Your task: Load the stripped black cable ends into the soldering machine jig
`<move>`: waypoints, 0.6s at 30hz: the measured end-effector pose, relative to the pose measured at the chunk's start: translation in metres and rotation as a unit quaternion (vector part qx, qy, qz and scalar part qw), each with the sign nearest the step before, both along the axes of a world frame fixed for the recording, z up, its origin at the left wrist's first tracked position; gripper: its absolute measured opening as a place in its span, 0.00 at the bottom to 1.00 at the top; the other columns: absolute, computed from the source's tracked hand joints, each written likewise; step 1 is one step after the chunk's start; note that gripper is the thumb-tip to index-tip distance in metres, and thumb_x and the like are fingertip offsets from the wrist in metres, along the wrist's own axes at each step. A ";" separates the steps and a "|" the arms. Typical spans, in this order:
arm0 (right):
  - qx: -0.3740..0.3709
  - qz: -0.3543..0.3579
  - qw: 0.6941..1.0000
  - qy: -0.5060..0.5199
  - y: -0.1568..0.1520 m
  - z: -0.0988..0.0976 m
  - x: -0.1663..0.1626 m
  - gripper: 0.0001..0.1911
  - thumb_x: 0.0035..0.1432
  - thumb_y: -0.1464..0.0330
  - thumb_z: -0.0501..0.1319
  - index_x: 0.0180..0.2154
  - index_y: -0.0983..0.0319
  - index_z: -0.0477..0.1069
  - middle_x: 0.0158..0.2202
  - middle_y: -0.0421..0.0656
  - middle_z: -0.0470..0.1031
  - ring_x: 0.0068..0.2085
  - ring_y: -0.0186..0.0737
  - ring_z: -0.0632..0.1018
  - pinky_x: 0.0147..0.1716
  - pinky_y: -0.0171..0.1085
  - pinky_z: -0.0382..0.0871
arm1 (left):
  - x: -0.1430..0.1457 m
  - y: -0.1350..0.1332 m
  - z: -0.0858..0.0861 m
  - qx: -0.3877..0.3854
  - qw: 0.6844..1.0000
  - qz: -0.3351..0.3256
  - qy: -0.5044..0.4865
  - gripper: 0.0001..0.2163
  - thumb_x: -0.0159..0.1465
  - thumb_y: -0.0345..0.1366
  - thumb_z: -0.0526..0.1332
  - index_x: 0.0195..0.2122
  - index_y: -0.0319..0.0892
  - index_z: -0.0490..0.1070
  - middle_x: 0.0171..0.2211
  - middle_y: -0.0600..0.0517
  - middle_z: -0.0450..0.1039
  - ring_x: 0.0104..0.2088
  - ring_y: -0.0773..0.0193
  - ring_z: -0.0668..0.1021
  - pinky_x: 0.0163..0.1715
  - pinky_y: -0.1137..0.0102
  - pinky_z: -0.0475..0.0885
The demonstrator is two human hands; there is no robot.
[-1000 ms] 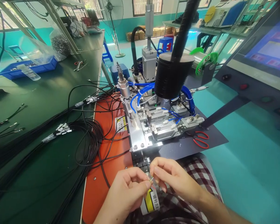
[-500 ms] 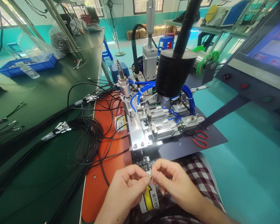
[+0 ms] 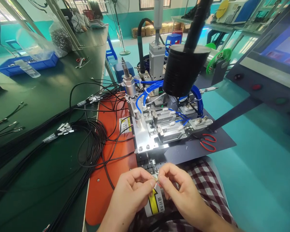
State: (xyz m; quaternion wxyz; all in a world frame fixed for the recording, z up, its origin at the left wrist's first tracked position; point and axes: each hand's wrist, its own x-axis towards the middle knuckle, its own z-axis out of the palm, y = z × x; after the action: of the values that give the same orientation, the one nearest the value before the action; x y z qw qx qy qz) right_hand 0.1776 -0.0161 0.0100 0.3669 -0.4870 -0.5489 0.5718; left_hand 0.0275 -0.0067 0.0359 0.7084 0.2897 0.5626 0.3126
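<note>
My left hand (image 3: 134,190) and my right hand (image 3: 181,189) meet low in the middle of the head view, thumbs and forefingers pinched with the tips nearly touching. Between them shows a tiny bit of thin wires (image 3: 157,181), reddish and pale; most of it is covered by the fingers. Just behind the fingertips is the front of a metal machine (image 3: 145,141) with a dark block at its edge. Below the hands a white label (image 3: 157,206) carries a yellow arrow. Black cables (image 3: 96,138) lie in coils to the left.
Red-handled pliers (image 3: 209,141) rest on the dark plate at right. A black lamp-like cylinder (image 3: 185,71) hangs over the machine. A control panel (image 3: 261,83) stands at right. On the green table (image 3: 62,93) are a blue tray (image 3: 26,66) and bundled cables with metal connectors (image 3: 65,129).
The view has shifted slightly. Both hands stay pinched together in nearly the same place, with the fingertips slightly higher and the small wires less visible.
</note>
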 end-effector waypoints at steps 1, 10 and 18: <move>0.020 0.001 1.000 -0.016 0.001 0.000 0.001 0.11 0.64 0.65 0.54 0.29 0.61 0.65 0.26 0.37 0.66 0.27 0.33 0.67 0.28 0.33 0.63 | 0.000 0.000 -0.002 0.005 1.000 -0.001 -0.003 0.14 0.46 0.43 0.69 0.21 0.40 0.66 0.07 0.65 0.52 0.09 0.80 0.50 0.10 0.79 0.44; 0.387 0.049 0.892 -0.230 0.007 -0.006 0.017 0.06 0.60 0.74 0.57 0.35 0.59 0.72 0.27 0.42 0.72 0.27 0.37 0.71 0.29 0.37 0.62 | -0.004 -0.005 -0.010 0.010 1.000 -0.020 0.016 0.15 0.48 0.46 0.68 0.23 0.40 0.67 0.11 0.62 0.58 0.09 0.80 0.51 0.10 0.80 0.44; 0.349 0.009 0.927 -0.134 0.006 -0.002 0.012 0.04 0.58 0.74 0.58 0.31 0.60 0.68 0.25 0.40 0.70 0.26 0.35 0.70 0.26 0.35 0.62 | -0.002 -0.002 0.001 0.002 1.000 -0.015 0.004 0.16 0.47 0.45 0.69 0.24 0.39 0.67 0.11 0.63 0.57 0.10 0.79 0.53 0.11 0.79 0.46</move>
State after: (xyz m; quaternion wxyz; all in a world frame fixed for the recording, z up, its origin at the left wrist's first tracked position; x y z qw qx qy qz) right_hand 0.1891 -0.0104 0.0082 0.4312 -0.3954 -0.7624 0.2767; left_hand 0.0257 -0.0088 0.0364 0.7098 0.3009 0.5606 0.3023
